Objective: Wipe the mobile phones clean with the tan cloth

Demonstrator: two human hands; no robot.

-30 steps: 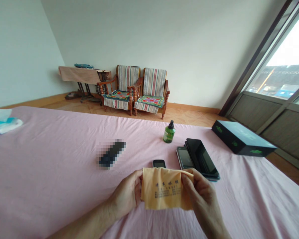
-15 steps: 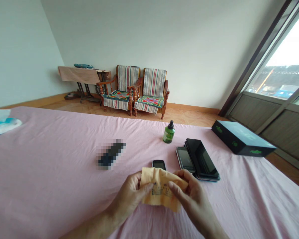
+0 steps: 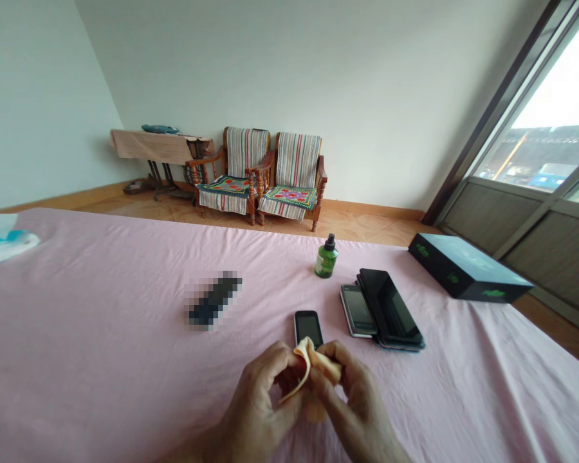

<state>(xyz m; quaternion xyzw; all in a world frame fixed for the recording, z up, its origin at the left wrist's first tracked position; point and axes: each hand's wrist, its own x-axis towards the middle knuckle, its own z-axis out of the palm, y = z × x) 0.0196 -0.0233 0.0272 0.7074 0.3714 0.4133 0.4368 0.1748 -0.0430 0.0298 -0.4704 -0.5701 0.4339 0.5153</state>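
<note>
A yellow cleaning cloth (image 3: 326, 366) is bunched and folded between my two hands. My left hand (image 3: 265, 392) grips its left side, fingers curled round it. On the other side my right hand (image 3: 352, 399) pinches the cloth between thumb and fingers. Just beyond the fingertips lies a small black phone (image 3: 307, 326), screen up, its lower end hidden by the cloth and hands. Right of it, a phone with a pale edge (image 3: 359, 310) lies against a larger black tablet (image 3: 390, 308). A green bottle with a black spray top (image 3: 326, 257) stands upright farther back.
Pink cloth (image 3: 101, 308) covers the surface under everything. A black box (image 3: 468, 267) sits at the far right, a blurred dark object (image 3: 215, 300) left of centre, and a white and blue packet (image 3: 7, 244) at the left edge. Two wooden chairs (image 3: 289, 173) stand beyond.
The cloth was spread flat with its printing showing; now it is folded and bunched. My hands have come closer together, and more of the small phone shows.
</note>
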